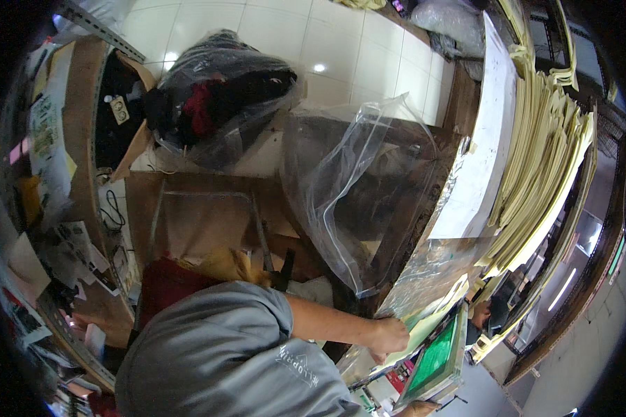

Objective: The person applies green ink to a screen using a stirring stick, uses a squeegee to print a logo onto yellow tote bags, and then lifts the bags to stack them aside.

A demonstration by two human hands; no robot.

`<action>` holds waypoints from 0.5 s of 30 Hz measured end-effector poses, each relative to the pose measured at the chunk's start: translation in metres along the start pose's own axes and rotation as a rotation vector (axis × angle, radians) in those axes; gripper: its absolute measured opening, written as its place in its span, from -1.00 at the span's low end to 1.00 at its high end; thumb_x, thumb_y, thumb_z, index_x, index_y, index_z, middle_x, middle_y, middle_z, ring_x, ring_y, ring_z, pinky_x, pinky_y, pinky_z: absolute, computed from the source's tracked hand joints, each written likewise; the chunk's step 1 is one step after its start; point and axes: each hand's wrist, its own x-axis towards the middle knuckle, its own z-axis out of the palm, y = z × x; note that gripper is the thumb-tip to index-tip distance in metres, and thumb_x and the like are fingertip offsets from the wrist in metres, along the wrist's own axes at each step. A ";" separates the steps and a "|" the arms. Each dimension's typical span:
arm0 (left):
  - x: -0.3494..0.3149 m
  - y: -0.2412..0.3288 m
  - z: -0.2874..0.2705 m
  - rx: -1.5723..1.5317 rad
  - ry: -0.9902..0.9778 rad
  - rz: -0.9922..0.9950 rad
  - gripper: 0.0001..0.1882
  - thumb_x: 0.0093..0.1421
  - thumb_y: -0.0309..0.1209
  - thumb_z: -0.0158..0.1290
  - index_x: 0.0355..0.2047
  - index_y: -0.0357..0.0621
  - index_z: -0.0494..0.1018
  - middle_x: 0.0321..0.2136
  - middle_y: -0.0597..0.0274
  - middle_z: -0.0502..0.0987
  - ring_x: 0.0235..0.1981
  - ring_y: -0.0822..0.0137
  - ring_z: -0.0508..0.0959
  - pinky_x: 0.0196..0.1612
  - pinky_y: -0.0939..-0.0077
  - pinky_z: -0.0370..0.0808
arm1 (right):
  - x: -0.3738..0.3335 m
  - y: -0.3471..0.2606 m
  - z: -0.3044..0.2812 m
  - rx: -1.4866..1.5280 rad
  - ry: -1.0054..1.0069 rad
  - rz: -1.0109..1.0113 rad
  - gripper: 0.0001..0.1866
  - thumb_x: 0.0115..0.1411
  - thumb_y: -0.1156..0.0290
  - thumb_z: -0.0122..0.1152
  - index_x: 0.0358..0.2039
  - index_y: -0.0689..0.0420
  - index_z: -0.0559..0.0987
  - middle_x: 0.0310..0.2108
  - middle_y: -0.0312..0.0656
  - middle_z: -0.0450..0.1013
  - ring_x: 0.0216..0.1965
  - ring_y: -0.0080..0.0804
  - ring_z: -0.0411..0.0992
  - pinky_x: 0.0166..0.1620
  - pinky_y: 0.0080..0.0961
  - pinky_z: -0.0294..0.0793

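Observation:
My left hand (389, 337) is closed at the edge of a pale yellow sheet (424, 328) on the worktable. What lies inside its fingers, if anything, is hidden. Beside the sheet, a screen printing frame (435, 361) with green mesh and a pale rim is tilted up. At the bottom edge of the picture, part of my right hand (421, 409) shows, with its fingers on the frame's lower corner. A thin dark rod (453, 403) sticks out close to that hand.
A thick stack of pale yellow sheets (542, 167) lies beyond a white sheet (476, 160) along the table. Clear plastic (355, 187) drapes over a brown box-like surface. A plastic bag of dark cloth (222, 97) stands on the tiled floor. Cluttered shelves (83, 153) line the left.

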 end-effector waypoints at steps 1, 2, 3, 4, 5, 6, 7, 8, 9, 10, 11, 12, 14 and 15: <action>0.000 -0.001 0.000 0.003 0.009 -0.007 -0.24 -0.20 0.24 0.48 -0.22 -0.17 0.72 -0.17 0.01 0.70 0.00 0.00 0.68 0.13 0.17 0.59 | 0.000 -0.014 -0.007 -0.010 0.049 -0.023 -0.82 0.37 0.57 0.21 -0.17 0.49 0.61 -0.31 0.20 0.51 -0.36 0.05 0.51 -0.32 -0.04 0.57; 0.000 0.000 -0.004 -0.001 0.021 -0.012 -0.24 -0.21 0.25 0.49 -0.22 -0.18 0.73 -0.16 0.01 0.70 0.00 0.01 0.68 0.13 0.18 0.59 | 0.000 -0.025 -0.014 -0.021 0.081 -0.043 -0.85 0.36 0.65 0.22 -0.25 0.55 0.63 -0.40 0.21 0.53 -0.46 0.07 0.53 -0.42 -0.10 0.63; -0.010 0.011 -0.021 -0.039 0.077 0.047 -0.37 -0.11 0.14 0.46 -0.27 -0.16 0.66 -0.22 0.05 0.66 -0.05 0.02 0.66 0.04 0.13 0.61 | 0.012 -0.011 -0.030 -0.101 0.169 -0.046 -0.81 0.28 0.63 0.29 -0.20 0.52 0.74 -0.45 0.04 0.59 -0.51 -0.31 0.49 -0.47 -0.39 0.52; -0.008 0.010 -0.020 -0.022 0.075 0.046 -0.36 -0.12 0.14 0.46 -0.27 -0.16 0.66 -0.21 0.05 0.66 -0.04 0.03 0.66 0.04 0.14 0.60 | 0.019 -0.019 -0.037 -0.187 -0.272 0.249 -0.02 0.54 -0.31 -0.55 0.06 0.42 0.57 0.09 0.39 0.54 0.07 0.49 0.49 0.13 0.29 0.43; -0.005 0.010 -0.016 -0.007 0.066 0.046 -0.36 -0.12 0.14 0.46 -0.26 -0.17 0.66 -0.21 0.06 0.65 -0.04 0.04 0.65 0.04 0.14 0.60 | 0.017 -0.026 -0.043 -0.060 -0.264 0.317 -0.01 0.53 -0.32 -0.58 0.01 0.40 0.59 0.08 0.40 0.54 0.06 0.50 0.49 0.13 0.33 0.42; -0.005 0.004 -0.009 0.021 0.055 0.030 -0.35 -0.12 0.14 0.46 -0.26 -0.17 0.66 -0.20 0.06 0.65 -0.03 0.04 0.65 0.05 0.14 0.59 | 0.006 -0.050 -0.042 0.083 -0.266 0.381 0.00 0.53 -0.33 -0.61 -0.04 0.39 0.60 0.08 0.41 0.54 0.05 0.51 0.49 0.12 0.37 0.41; -0.004 0.008 -0.006 0.020 0.102 0.052 -0.33 -0.11 0.15 0.44 -0.22 -0.19 0.64 -0.17 0.05 0.64 -0.02 0.06 0.64 0.05 0.13 0.59 | 0.013 -0.045 -0.053 0.055 -0.245 0.394 0.02 0.51 -0.35 -0.64 -0.06 0.37 0.61 0.06 0.42 0.54 0.04 0.51 0.49 0.13 0.39 0.40; -0.001 0.013 0.001 0.004 0.110 0.049 -0.30 -0.13 0.17 0.46 -0.22 -0.18 0.67 -0.15 0.05 0.66 0.00 0.04 0.65 0.08 0.13 0.59 | 0.016 -0.047 -0.058 0.039 -0.225 0.415 0.05 0.50 -0.37 -0.67 -0.07 0.36 0.63 0.05 0.43 0.54 0.04 0.52 0.49 0.14 0.40 0.39; 0.000 0.006 0.007 0.022 0.115 0.021 -0.27 -0.16 0.20 0.47 -0.21 -0.18 0.69 -0.13 0.04 0.67 0.02 0.03 0.65 0.10 0.13 0.58 | 0.008 -0.070 -0.055 0.082 -0.157 0.387 0.07 0.49 -0.38 -0.67 -0.10 0.36 0.65 -0.01 0.45 0.56 0.03 0.52 0.49 0.15 0.42 0.37; -0.001 0.007 0.003 0.025 0.119 0.007 -0.24 -0.19 0.23 0.48 -0.21 -0.18 0.71 -0.11 0.03 0.69 0.04 0.01 0.66 0.13 0.14 0.58 | 0.011 -0.064 -0.061 0.065 -0.212 0.403 0.09 0.48 -0.41 -0.68 -0.02 0.36 0.65 0.03 0.42 0.56 0.07 0.51 0.48 0.17 0.37 0.38; -0.004 0.006 0.000 0.009 0.118 0.035 -0.25 -0.18 0.21 0.48 -0.18 -0.18 0.70 -0.10 0.01 0.69 0.04 -0.01 0.65 0.13 0.13 0.58 | 0.013 -0.059 -0.065 0.050 -0.269 0.421 0.11 0.47 -0.43 -0.69 0.05 0.36 0.64 0.08 0.39 0.55 0.10 0.50 0.47 0.19 0.33 0.39; -0.005 0.005 -0.005 -0.008 0.077 0.034 -0.27 -0.14 0.20 0.46 -0.19 -0.18 0.68 -0.12 0.02 0.67 0.02 0.00 0.65 0.09 0.13 0.59 | 0.013 -0.058 -0.066 0.041 -0.328 0.442 0.14 0.45 -0.45 -0.70 0.12 0.36 0.64 0.13 0.36 0.54 0.13 0.48 0.46 0.21 0.29 0.40; -0.006 0.002 -0.011 -0.034 -0.016 0.026 -0.31 -0.05 0.19 0.41 -0.20 -0.19 0.63 -0.17 0.03 0.63 -0.01 0.00 0.64 0.00 0.13 0.61 | 0.011 -0.057 -0.057 0.093 -0.340 0.433 0.14 0.46 -0.45 -0.68 0.13 0.36 0.63 0.13 0.37 0.53 0.15 0.48 0.45 0.22 0.28 0.38; -0.010 0.000 -0.014 -0.039 0.000 0.008 -0.31 -0.04 0.19 0.40 -0.19 -0.20 0.62 -0.17 0.03 0.62 -0.03 0.00 0.64 -0.01 0.13 0.61 | 0.007 -0.055 -0.050 0.120 -0.346 0.439 0.14 0.46 -0.45 -0.67 0.13 0.36 0.63 0.14 0.37 0.53 0.15 0.48 0.45 0.22 0.28 0.38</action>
